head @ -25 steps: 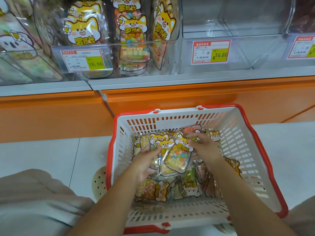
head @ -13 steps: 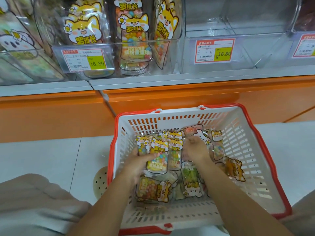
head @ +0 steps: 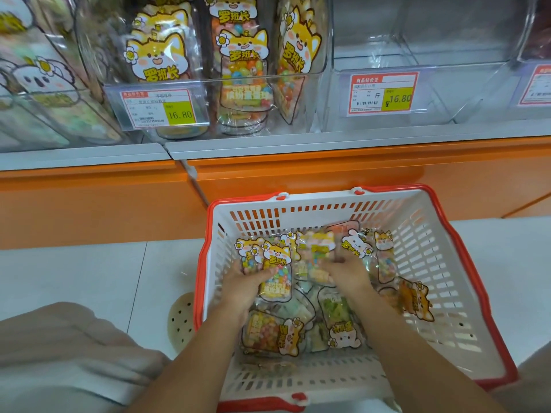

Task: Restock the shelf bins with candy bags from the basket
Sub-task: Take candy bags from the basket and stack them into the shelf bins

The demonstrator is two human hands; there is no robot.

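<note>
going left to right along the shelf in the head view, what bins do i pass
bin of pale animal-print bags → bin of orange fox candy bags → empty clear bin with a 16.80 tag → bin cut off at the right edge

The white slotted plastic basket with a red rim (head: 432,263) looks hard and smooth. The shiny see-through plastic candy bags (head: 275,281) in it are crinkly and catch the light. The clear plastic shelf bins (head: 447,93) are glossy like glass. The red and yellow paper price tags (head: 381,93) look matt. The orange shelf front (head: 328,177) is smooth and shiny. The beige cloth (head: 59,353) looks soft.
</note>
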